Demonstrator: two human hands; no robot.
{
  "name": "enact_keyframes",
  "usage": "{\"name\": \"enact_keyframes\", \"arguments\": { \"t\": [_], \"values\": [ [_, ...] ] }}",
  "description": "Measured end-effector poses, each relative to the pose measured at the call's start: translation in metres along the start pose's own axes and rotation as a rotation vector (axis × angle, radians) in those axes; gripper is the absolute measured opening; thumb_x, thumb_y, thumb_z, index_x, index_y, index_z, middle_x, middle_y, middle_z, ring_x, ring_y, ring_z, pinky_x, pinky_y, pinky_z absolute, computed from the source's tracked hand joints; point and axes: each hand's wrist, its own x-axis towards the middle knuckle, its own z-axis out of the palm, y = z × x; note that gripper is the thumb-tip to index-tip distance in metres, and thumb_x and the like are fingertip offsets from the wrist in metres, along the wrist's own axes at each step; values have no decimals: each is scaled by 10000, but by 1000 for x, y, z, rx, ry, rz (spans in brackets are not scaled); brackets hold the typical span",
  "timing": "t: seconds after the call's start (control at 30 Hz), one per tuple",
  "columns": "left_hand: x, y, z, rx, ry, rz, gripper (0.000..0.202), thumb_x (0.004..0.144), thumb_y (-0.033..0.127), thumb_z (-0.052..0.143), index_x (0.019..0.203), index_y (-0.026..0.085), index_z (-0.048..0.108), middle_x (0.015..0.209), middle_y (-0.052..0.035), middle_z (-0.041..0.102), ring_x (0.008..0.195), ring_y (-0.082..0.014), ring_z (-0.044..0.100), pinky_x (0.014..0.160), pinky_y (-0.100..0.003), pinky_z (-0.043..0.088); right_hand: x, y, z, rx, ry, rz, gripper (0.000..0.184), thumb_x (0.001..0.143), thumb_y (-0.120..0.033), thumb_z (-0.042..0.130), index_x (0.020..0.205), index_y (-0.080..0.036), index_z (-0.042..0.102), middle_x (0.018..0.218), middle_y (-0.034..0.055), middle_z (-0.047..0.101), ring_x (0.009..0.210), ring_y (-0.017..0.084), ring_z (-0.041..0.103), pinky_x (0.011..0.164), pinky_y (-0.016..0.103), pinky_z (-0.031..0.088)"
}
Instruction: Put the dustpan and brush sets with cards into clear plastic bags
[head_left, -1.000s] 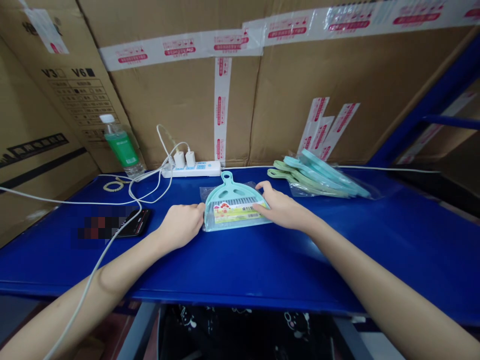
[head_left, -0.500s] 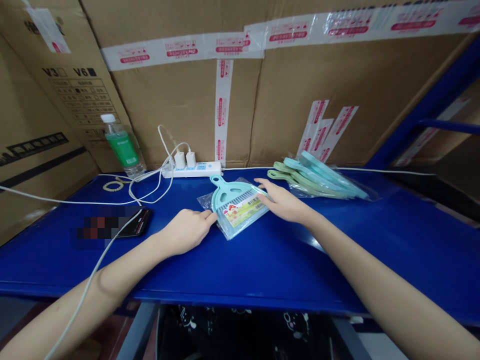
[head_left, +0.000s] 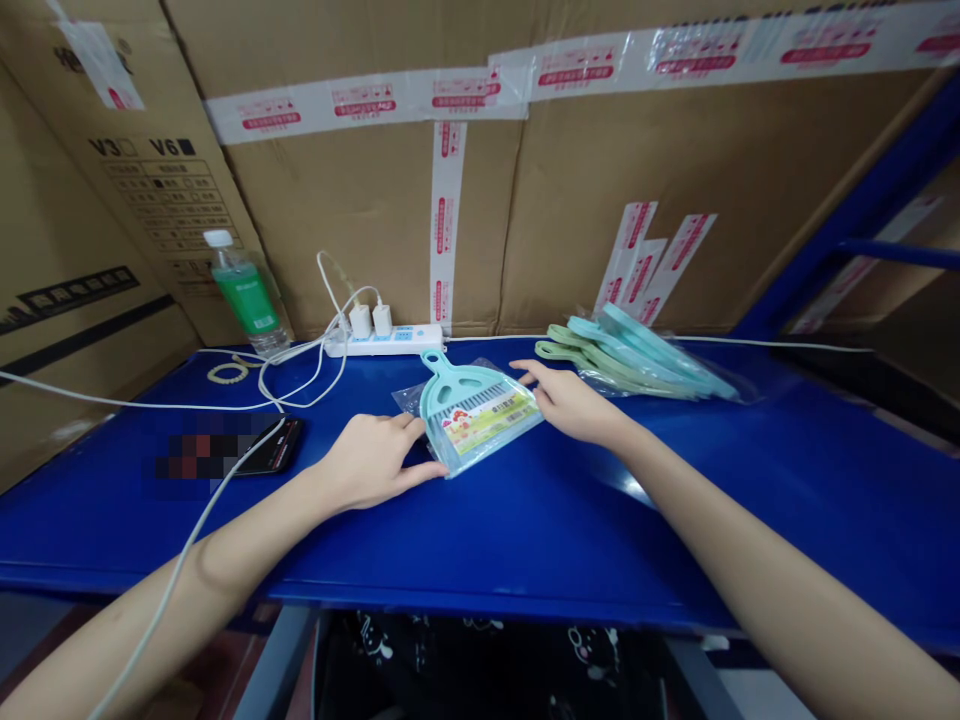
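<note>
A light-blue mini dustpan [head_left: 465, 384] with dark brush bristles lies flat on the blue table in a clear bag with a yellow printed label. At its left edge, my left hand [head_left: 375, 460] is open, thumb and fingers spread, thumb touching the lower left corner. My right hand [head_left: 574, 400] is also open at the right edge, its fingertips near the bag and its thumb by the corner. Farther right lies a pile of bagged green and blue dustpans [head_left: 637, 355].
A white power strip [head_left: 401, 340] with two plugged chargers stands behind the dustpan. A bottle with a green label [head_left: 251, 300], a coiled ring [head_left: 227, 373], white cables and a dark phone-like object [head_left: 274, 448] are on the left. Taped cardboard [head_left: 360, 220] walls the back.
My left thumb has moved away from the fingers to the bag's lower corner. The dustpan has turned slightly and its label now sits flatter. My right thumb has shifted along the right edge.
</note>
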Motion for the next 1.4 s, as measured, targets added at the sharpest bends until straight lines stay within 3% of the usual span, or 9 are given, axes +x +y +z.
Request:
{"name": "enact_keyframes", "arguments": {
  "t": [0.1, 0.43, 0.67, 0.8, 0.9, 1.07, 1.23, 1.4],
  "values": [
    [-1, -1, 0, 5, -4, -24, 531, 839, 640, 419, 987, 157, 580, 924, -89, 691, 815, -254, 670, 685, -328, 500, -1, 1, 2, 10, 10, -26, 602, 751, -46, 347, 1345, -116, 416, 1153, 151, 648, 923, 227, 645, 778, 337, 469],
    [-1, -3, 1, 49, 44, -16, 484, 844, 620, 436, 865, 159, 581, 838, -74, 694, 734, -228, 669, 604, -292, 478, 5, 13, 14, 89, 73, -189, 643, 704, 2, 347, 1325, -144, 429, 1202, 145, 621, 952, 219, 642, 852, 399, 494],
    [-2, -2, 4, 57, 104, 25, 501, 841, 599, 471, 1025, 137, 527, 834, -73, 672, 698, -230, 660, 569, -298, 475, 5, 16, 18, 181, 107, -211, 651, 695, -18, 370, 1327, -163, 428, 1245, 162, 545, 952, 221, 633, 793, 381, 542],
    [-2, -4, 7, 76, 176, 115, 514, 855, 562, 479, 1185, 168, 475, 991, -84, 648, 726, -216, 658, 564, -296, 479, 4, 16, 14, 114, 111, -123, 568, 733, -68, 429, 1294, -158, 462, 1094, 141, 598, 715, 175, 639, 698, 355, 554],
    [-2, -5, 8, 101, 162, 190, 392, 879, 485, 493, 1169, 222, 512, 951, -46, 632, 692, -179, 646, 556, -270, 472, 3, 14, 11, 140, 52, -93, 524, 757, -92, 444, 1276, -153, 471, 1017, 114, 617, 603, 132, 609, 634, 311, 551],
    [0, -5, 9, 147, 160, 212, 211, 933, 268, 420, 1061, 224, 582, 908, -22, 617, 633, -122, 614, 542, -233, 459, 2, 9, 13, 217, 23, -127, 516, 778, -115, 451, 1293, -143, 449, 1097, 135, 598, 667, 137, 623, 647, 309, 559],
    [2, -5, 8, 171, 145, 193, 186, 919, 229, 434, 966, 193, 610, 830, -19, 623, 640, -145, 621, 532, -246, 461, 1, 6, 14, 277, 19, -157, 524, 792, -166, 473, 1315, -171, 431, 1175, 144, 572, 761, 160, 642, 714, 345, 573],
    [3, -7, 9, 219, 134, 147, 187, 883, 145, 467, 989, 201, 610, 803, -21, 629, 655, -147, 628, 541, -235, 458, -1, 4, 14, 336, -27, -174, 576, 786, -181, 489, 1352, -185, 381, 1232, 155, 539, 914, 215, 645, 764, 380, 577]
  ]
}}
